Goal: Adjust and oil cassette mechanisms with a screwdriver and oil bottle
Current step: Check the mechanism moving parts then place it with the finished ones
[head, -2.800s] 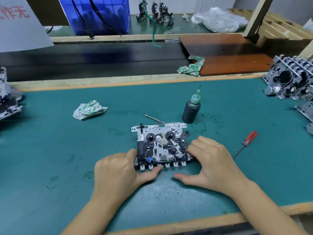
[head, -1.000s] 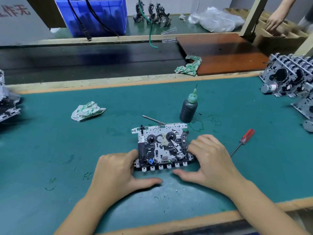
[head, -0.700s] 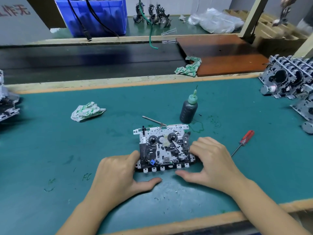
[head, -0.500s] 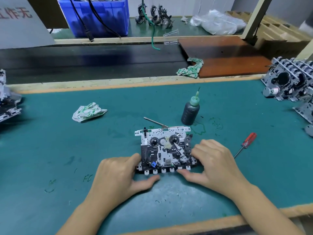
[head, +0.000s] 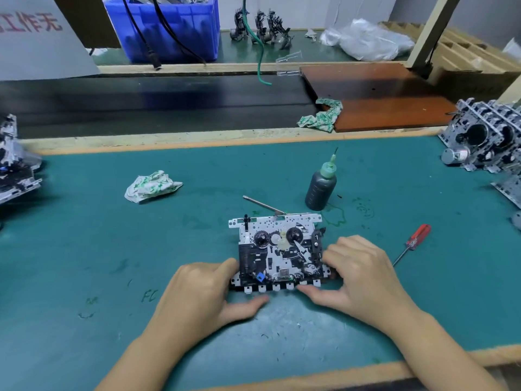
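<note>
I observe one cassette mechanism [head: 277, 253] lying flat on the green mat [head: 84, 249], near the front middle of the bench, its white perforated plate toward the far side and its row of small white tabs toward me. My left hand [head: 200, 294] lies against its left edge, fingers curled at the near-left corner, thumb stretched along the mat just below the tab row. My right hand [head: 363, 277] bears on the right edge, fingers bent over the black side parts, thumb reaching in under the near-right corner. Both hands grip the unit between them; neither holds a tool. The oil bottle [head: 320, 190] stands upright beyond the mechanism's far-right corner, close but apart from it, dark-bodied with a green nozzle and a thin needle tip. A bare metal rod [head: 263, 205] lies on the mat at the mechanism's far edge, angled up to the left; whether it touches the plate I cannot tell. The red-handled screwdriver [head: 413, 243] lies to the right of my right hand, handle away from me, apart from the hand. A crumpled white-and-green cloth [head: 150, 186] sits on the mat to the far left of the mechanism, well apart. More mechanisms are stacked at the right edge [head: 485, 145] and at the left edge [head: 14, 170]. A blue bin [head: 169, 29] stands beyond the black conveyor belt [head: 155, 103].
</note>
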